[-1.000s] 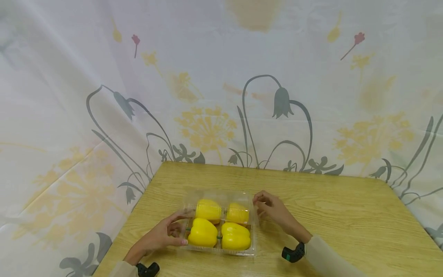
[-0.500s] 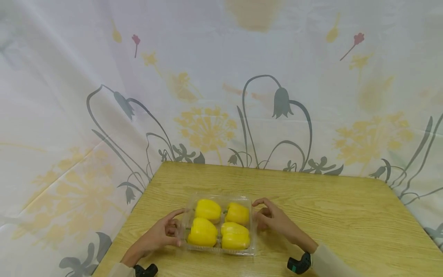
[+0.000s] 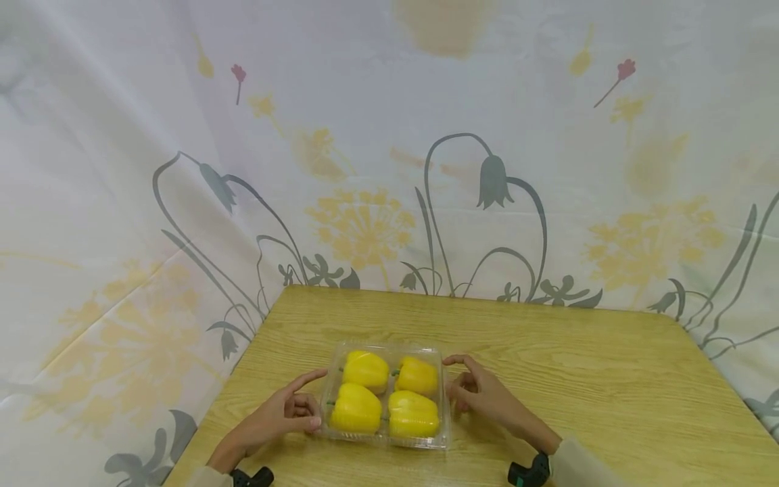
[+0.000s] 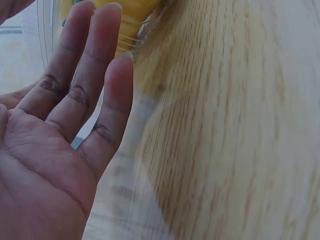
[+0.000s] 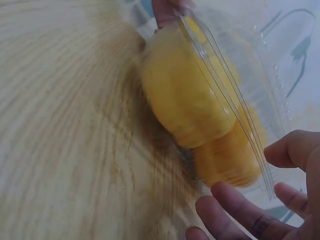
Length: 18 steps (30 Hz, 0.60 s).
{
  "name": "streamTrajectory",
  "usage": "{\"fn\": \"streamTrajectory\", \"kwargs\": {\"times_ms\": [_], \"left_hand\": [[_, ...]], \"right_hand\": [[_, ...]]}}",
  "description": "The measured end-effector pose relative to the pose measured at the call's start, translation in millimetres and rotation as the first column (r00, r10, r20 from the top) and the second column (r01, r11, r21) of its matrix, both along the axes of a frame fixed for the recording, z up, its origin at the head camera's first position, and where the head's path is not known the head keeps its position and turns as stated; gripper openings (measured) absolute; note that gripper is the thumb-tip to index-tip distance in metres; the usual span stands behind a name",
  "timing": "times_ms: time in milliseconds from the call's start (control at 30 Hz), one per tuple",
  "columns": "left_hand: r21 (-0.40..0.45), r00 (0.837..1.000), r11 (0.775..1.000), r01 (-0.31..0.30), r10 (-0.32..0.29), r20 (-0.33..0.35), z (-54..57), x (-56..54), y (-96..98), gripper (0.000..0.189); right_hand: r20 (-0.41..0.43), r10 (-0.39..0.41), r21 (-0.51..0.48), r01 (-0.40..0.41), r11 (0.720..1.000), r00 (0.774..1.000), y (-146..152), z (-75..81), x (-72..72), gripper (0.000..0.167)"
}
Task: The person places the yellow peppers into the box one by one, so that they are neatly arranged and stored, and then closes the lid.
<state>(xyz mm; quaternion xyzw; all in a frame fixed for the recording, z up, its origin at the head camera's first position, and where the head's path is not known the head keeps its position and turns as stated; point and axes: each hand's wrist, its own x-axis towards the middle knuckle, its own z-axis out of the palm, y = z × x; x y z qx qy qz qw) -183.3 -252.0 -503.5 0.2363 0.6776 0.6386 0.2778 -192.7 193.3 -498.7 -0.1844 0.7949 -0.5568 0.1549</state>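
A clear plastic clamshell box [image 3: 420, 444] stands on the table with several yellow bell peppers [image 3: 355, 408] inside. Its lid lies over the peppers. My left hand [image 3: 285, 414] is at the box's left side, the index finger stretched toward the far corner and the thumb by the near one. In the left wrist view three fingers [image 4: 102, 35] extend beside the box wall, loosely straight. At the right side, my right hand [image 3: 481, 392] has its index fingertip close to the rim. The right wrist view shows the thumb [image 5: 287, 150] at the rim and the other fingers spread below it.
The wood-grain table [image 3: 578, 358] extends behind and to both sides of the box. A pale curtain [image 3: 377, 135] with printed flowers hangs along the table's back and left edges. Black camera straps [image 3: 528, 471] sit on the wrists.
The box lid, raised at the back a second ago, has come down over the peppers. My right hand has shifted slightly down and toward the near side; the left has eased slightly outward.
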Motion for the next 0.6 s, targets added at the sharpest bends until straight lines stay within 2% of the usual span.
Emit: {"fn": "streamTrajectory", "kwargs": {"times_ms": [233, 400, 600], "left_hand": [[0.007, 1.000, 1.000, 0.001, -0.001, -0.006, 0.6, 2.0, 1.1, 0.084], [0.047, 0.999, 0.998, 0.036, -0.035, -0.025, -0.2, 3.6, 2.2, 0.088], [0.082, 0.997, 0.994, 0.067, -0.064, -0.039, 0.3, 3.7, 3.8, 0.086]], "right_hand": [[0.062, 0.080, -0.040, -0.078, 0.996, 0.995, 2, 3.5, 18.6, 0.073], [0.099, 0.139, -0.095, -0.130, 0.987, 0.985, 2, 1.0, 32.5, 0.091], [0.185, 0.185, -0.209, -0.145, 0.967, 0.965, 2, -4.0, 44.7, 0.098]]}}
